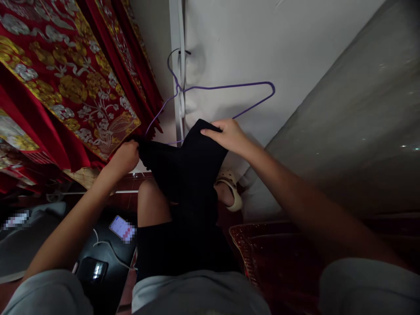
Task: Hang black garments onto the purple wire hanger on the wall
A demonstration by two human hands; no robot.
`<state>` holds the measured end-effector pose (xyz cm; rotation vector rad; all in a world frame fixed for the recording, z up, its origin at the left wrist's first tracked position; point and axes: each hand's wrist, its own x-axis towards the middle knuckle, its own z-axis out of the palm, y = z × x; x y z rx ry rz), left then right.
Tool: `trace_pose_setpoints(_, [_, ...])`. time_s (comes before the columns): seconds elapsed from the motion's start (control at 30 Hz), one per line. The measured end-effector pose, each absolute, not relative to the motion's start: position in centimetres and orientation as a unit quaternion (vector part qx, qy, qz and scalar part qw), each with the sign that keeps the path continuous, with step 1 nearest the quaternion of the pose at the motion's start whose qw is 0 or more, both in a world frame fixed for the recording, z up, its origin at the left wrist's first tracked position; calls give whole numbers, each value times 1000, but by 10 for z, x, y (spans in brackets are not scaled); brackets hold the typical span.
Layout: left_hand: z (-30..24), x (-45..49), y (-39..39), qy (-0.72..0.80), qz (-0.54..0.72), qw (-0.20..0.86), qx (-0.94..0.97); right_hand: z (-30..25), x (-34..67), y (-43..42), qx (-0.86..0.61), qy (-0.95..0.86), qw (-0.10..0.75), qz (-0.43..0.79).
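A black garment point(193, 175) is stretched between my two hands in front of my knees. Its exact kind is hard to make out in the dark cloth. My left hand point(127, 156) is closed on its left upper corner, and my right hand point(228, 135) pinches its right upper edge, thumb on top. Behind the garment a purple wire hanger point(226, 86) hangs by its hook from a small peg on a white upright strip point(179, 65). The hanger's lower part is hidden by the cloth and my right hand.
Red cloth with gold and silver embroidery point(75, 83) hangs at the left. A lit phone point(123, 228), a cable point(113, 249) and a dark shiny object point(93, 269) lie on a black surface. A grey sheet point(354, 131) hangs at the right; my foot wears a cream clog point(236, 199).
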<state>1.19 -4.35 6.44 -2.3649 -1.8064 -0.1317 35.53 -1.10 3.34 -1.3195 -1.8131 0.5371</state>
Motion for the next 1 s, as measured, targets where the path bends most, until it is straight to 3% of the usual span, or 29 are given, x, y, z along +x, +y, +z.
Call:
trace_pose_setpoints(0.2, [43, 10, -2, -587, -21, -37, -809, 35, 357, -13, -512, -722, 416, 209])
trace_pose_setpoints(0.3, [33, 6, -5, -587, -47, -37, -808, 31, 360, -12, -518, -717, 416, 211])
trace_pose_setpoints(0.5, [54, 23, -16, -523, -357, 16, -773, 24, 352, -9, -502, -705, 426, 262])
trace_pose_setpoints(0.63, [69, 44, 11, -425, -445, 21, -788, 19, 343, -13, -458, -725, 440, 266])
trace_pose_setpoints(0.83, [78, 43, 39, -407, -419, 38, -810, 22, 383, -13, -515, -645, 560, 74])
trace_pose_setpoints(0.9, [84, 40, 37, -401, -416, 44, -815, 30, 405, -6, -560, -601, 564, 82])
trace_pose_setpoints(1.0, [93, 35, 30, -394, -425, 66, -812, 49, 433, 1, -583, -623, 490, 180])
